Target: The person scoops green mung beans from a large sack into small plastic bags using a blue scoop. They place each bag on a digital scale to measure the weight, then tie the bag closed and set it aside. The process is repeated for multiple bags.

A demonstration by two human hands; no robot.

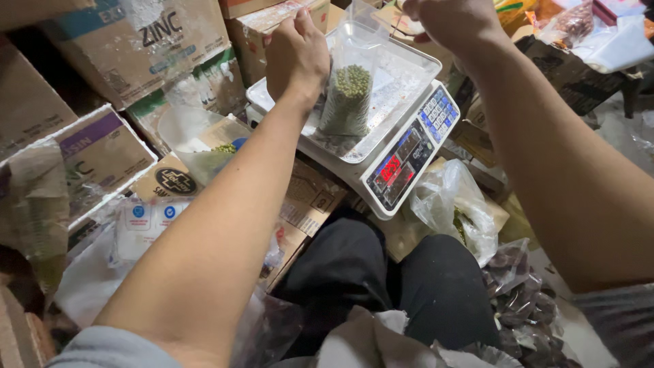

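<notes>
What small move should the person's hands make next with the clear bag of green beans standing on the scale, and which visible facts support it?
Probably let go of the bag for a moment. Both the left hand and the right hand hold its open top while it stands on the scale tray, and the display is lit; holding it could skew the reading.

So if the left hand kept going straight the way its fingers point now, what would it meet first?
The left hand points away from the person, along the clear bag of green beans on the scale. Straight on, it would probably meet the cardboard box behind the scale first, though depth is hard to judge.
</notes>
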